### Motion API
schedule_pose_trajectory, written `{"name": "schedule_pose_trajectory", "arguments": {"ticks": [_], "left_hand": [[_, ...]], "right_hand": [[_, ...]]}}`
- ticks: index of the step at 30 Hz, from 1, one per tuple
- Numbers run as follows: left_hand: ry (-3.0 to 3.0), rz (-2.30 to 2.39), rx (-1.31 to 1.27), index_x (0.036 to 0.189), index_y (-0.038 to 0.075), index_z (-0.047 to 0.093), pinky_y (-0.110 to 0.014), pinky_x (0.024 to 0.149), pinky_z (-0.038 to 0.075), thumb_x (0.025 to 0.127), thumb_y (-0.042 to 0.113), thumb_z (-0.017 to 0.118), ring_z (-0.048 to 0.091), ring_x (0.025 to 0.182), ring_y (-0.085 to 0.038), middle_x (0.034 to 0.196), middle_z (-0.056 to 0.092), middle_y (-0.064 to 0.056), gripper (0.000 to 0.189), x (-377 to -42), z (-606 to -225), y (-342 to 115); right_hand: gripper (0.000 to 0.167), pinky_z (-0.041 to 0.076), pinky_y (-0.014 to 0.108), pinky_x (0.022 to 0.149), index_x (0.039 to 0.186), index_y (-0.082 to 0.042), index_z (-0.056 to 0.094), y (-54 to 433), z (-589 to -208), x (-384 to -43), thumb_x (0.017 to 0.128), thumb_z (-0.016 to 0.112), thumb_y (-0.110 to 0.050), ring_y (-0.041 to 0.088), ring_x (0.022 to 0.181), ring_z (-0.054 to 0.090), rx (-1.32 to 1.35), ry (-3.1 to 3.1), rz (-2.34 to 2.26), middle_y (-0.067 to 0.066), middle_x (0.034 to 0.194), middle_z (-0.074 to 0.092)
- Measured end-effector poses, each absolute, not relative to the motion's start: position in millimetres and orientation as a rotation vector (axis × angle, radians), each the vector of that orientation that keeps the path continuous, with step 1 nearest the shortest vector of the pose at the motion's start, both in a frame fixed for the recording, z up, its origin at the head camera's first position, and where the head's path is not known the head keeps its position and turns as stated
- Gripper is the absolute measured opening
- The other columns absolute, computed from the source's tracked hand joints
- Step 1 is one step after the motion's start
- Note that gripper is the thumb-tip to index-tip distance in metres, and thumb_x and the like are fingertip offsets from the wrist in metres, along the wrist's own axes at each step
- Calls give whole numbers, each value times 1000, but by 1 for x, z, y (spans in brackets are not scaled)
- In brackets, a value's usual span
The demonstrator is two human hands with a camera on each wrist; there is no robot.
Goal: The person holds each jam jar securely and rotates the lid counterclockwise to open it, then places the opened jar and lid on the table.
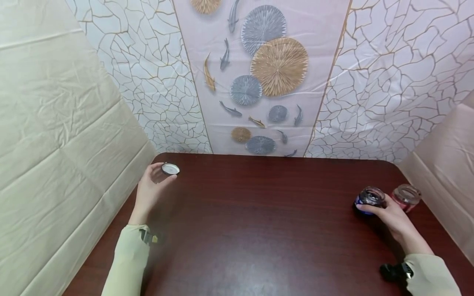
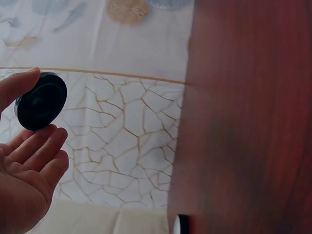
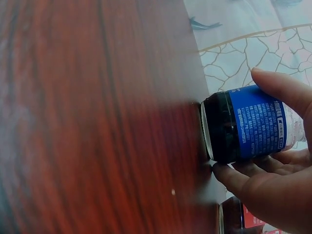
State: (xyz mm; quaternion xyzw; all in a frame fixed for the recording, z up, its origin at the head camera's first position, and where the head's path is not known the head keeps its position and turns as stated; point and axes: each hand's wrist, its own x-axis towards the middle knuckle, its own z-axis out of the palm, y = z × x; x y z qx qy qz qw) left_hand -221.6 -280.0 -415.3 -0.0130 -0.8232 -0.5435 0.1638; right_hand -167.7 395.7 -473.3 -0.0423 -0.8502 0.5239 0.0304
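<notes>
At the far left of the table, my left hand [image 1: 147, 191] pinches a round jar lid [image 1: 170, 169] between thumb and fingers. The lid's white inside faces up in the head view; its black top [image 2: 41, 101] shows in the left wrist view. On the right, my right hand [image 1: 396, 220] grips a lidless glass jar [image 1: 370, 198] with dark contents and a blue label [image 3: 261, 119]. Whether this jar rests on the table or hangs just above it, I cannot tell. A second lidless glass jar, red-labelled [image 1: 406, 197], stands beside it, partly behind my right hand.
Part of another dark-rimmed, pale lid [image 2: 182, 224] shows at the bottom of the left wrist view, by the table's edge. The dark red-brown table [image 1: 240, 213] spans between the hands. Patterned cloth [image 1: 259, 82] hangs behind, and plain cloth [image 1: 55, 144] borders the left side.
</notes>
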Motion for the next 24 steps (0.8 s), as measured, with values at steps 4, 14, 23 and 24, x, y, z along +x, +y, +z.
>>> {"name": "schedule_pose_trajectory", "arguments": {"ticks": [4, 14, 23, 24], "left_hand": [[-2391, -1486, 2, 140, 5, 47, -43, 106, 46, 87, 37, 81, 58, 127, -29, 138, 60, -15, 71, -225, -424, -284], [-2582, -1339, 78, 140, 6, 48, -51, 109, 39, 86, 43, 79, 58, 125, -36, 138, 59, -20, 72, -233, -445, -295], [-2649, -1343, 35, 139, -3, 46, -50, 107, 43, 89, 34, 79, 57, 125, -39, 135, 59, -26, 71, -240, -451, -291], [-2655, -1348, 35, 139, -4, 45, -50, 106, 43, 89, 34, 79, 58, 125, -39, 135, 59, -26, 71, -241, -452, -291]], "right_hand": [[57, 41, 10, 74, 134, 3, 44, 397, -472, -170, 93, 75, -21, -8, 90, 51, -121, -2629, 1627, -28, 99, 55], [72, 39, 9, 74, 144, 11, 33, 397, -468, -172, 95, 72, -24, -11, 91, 47, -140, -2684, 1568, -28, 101, 51], [74, 40, 9, 75, 143, 11, 33, 397, -470, -169, 94, 74, -26, -11, 92, 49, -133, -2672, 1612, -29, 100, 53], [75, 40, 8, 75, 144, 11, 31, 398, -471, -169, 94, 73, -26, -11, 92, 49, -138, -2678, 1614, -30, 100, 52]]}}
